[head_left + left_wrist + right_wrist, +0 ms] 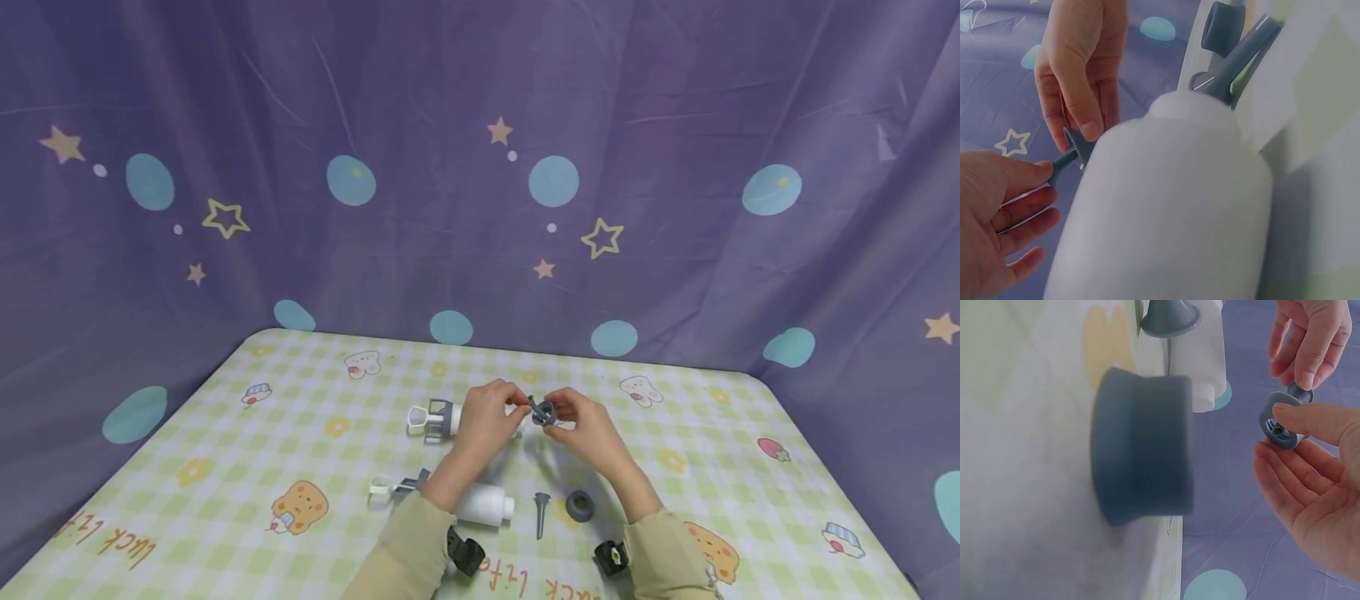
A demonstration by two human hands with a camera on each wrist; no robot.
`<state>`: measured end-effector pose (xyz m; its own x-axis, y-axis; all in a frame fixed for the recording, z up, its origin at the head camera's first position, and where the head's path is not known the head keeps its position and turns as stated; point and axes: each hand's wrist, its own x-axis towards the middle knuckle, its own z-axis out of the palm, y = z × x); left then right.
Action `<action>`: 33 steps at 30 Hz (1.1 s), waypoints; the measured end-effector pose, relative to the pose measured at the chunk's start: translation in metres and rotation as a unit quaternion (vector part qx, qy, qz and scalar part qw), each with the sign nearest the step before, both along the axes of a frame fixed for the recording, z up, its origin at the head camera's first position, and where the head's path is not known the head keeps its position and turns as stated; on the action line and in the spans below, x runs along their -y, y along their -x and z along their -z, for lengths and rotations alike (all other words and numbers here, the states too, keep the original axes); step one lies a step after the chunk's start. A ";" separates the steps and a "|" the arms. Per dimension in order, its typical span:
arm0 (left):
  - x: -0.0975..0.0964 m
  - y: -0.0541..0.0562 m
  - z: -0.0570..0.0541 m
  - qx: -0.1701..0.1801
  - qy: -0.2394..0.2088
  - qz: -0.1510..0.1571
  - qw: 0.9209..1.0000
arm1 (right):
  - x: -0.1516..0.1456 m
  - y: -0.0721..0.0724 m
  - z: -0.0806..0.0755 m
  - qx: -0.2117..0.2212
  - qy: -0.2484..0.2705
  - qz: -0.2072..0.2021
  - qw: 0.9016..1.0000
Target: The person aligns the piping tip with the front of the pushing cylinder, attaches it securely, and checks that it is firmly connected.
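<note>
Over the middle of the table, my left hand [487,421] pinches a dark grey tapered nozzle [1063,165] between thumb and index finger; its other fingers are spread in the left wrist view. My right hand [592,429] grips a dark grey ring-shaped cap [1280,419], thumb on its rim and fingers beneath. Spokes with a small hub show inside the ring. The nozzle's wide end sits right at the cap, overlapping it in the head view. How far it goes into the cap is hidden.
Nearer me lie a second grey nozzle [541,514] and a thick grey ring [580,506]. To their left is a white cylinder [483,505] with a grey end and pale handle. Another such cylinder [444,419] lies behind, partly covered by my left hand. A checked cloth [315,433] covers the table.
</note>
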<state>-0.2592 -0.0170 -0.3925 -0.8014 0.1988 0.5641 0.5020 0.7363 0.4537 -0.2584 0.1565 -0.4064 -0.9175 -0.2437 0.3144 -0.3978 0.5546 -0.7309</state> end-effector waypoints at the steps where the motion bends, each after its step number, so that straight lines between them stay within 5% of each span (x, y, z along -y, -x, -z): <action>1: -0.001 -0.001 0.000 0.001 0.001 0.002 1.000 | 0.000 0.000 0.000 0.002 0.000 0.001 1.000; 33: -0.012 -0.002 0.008 0.011 0.038 0.029 0.999 | 0.002 0.000 -0.001 -0.017 0.013 -0.012 1.000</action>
